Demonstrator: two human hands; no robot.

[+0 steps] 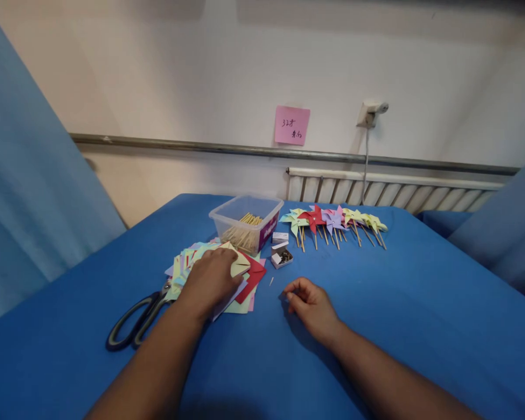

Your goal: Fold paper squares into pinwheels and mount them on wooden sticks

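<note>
On the left, my left hand reaches over a pile of colored paper sheets. Its fingers curl around a pale yellow paper sheet with slits cut in it. A red paper sheet sticks out beside that hand. My right hand is just above the blue table, thumb and forefinger pinched together. A tiny dark thing shows at those fingertips, too small to name. Close to it lies a small white sliver. Behind this stands a small open box of pins.
Black-handled scissors lie left of the paper. A clear plastic tub holds wooden sticks. Finished paper pinwheels lie in a row at the back right. Another small box sits by the tub. Blue curtains hang at the sides.
</note>
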